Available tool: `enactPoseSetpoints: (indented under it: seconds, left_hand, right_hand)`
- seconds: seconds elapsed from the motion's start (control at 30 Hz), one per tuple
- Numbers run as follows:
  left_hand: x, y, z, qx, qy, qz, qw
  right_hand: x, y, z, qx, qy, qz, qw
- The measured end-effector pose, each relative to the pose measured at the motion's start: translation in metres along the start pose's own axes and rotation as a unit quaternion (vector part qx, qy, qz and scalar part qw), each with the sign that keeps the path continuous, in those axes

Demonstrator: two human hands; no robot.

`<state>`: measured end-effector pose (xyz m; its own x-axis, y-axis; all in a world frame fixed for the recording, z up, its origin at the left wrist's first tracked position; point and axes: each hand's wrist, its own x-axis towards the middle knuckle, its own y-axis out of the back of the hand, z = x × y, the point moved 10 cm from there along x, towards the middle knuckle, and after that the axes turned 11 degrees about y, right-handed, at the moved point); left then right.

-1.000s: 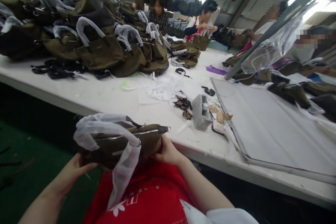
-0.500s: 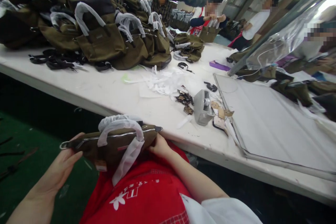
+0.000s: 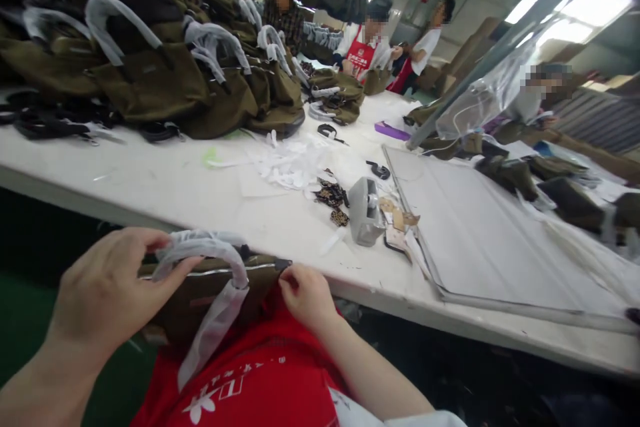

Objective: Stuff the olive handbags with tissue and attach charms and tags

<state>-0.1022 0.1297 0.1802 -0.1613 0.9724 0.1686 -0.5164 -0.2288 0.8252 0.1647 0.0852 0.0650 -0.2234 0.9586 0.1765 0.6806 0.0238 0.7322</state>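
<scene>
An olive-brown handbag (image 3: 215,297) with a silver zipper along its top is held against the red apron (image 3: 260,383), below the table's front edge. Its handles (image 3: 205,250) are wrapped in white film, and a loose strip of that film hangs down the bag's front. My left hand (image 3: 107,287) is curled round the left side of the wrapped handles, thumb in front. The bag's left end is hidden behind that hand. At the right end of the zipper, my right hand (image 3: 307,297) pinches the bag's corner with closed fingers.
A heap of similar bags (image 3: 155,90) covers the table's (image 3: 200,187) back left, black straps (image 3: 55,117) before it. White scraps (image 3: 285,160), leopard-print pieces (image 3: 333,197) and a grey tape dispenser (image 3: 367,213) lie mid-table. A framed white board (image 3: 490,227) is right. Several people stand beyond.
My left hand has moved from the bag's left end up onto the wrapped handles. My right hand has shifted to the top of the corner. The view has turned to the right.
</scene>
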Motion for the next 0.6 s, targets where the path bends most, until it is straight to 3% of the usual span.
enactPoseSetpoints:
  seconds: [0.07,0.13,0.23,0.33,0.4,0.5,0.6]
  left_hand:
    - [-0.002,0.005,0.017,0.089,-0.082,0.052,0.991]
    - [-0.001,-0.006,0.019,0.088,-0.129,0.011,0.988]
    - [0.007,-0.014,0.012,0.032,-0.142,-0.046,0.988]
    - [0.013,-0.007,0.008,0.014,-0.144,-0.068,0.987]
    - [0.017,-0.003,0.006,0.002,-0.138,-0.112,0.984]
    - [0.019,-0.005,0.005,-0.047,-0.126,-0.224,0.965]
    - [0.016,-0.011,0.005,-0.078,-0.120,-0.318,0.937]
  right_hand:
    - [0.010,0.022,-0.023,0.028,0.038,0.045,0.998]
    - [0.027,0.026,-0.050,0.062,0.098,0.050,0.992]
    - [0.053,0.006,-0.080,0.068,0.162,0.012,0.984]
    - [0.072,-0.015,-0.095,0.050,0.174,-0.006,0.984]
    - [0.077,-0.023,-0.103,0.064,0.181,-0.021,0.981]
    - [0.081,-0.031,-0.111,0.149,0.187,-0.072,0.968]
    - [0.080,-0.039,-0.109,0.302,0.150,-0.150,0.929]
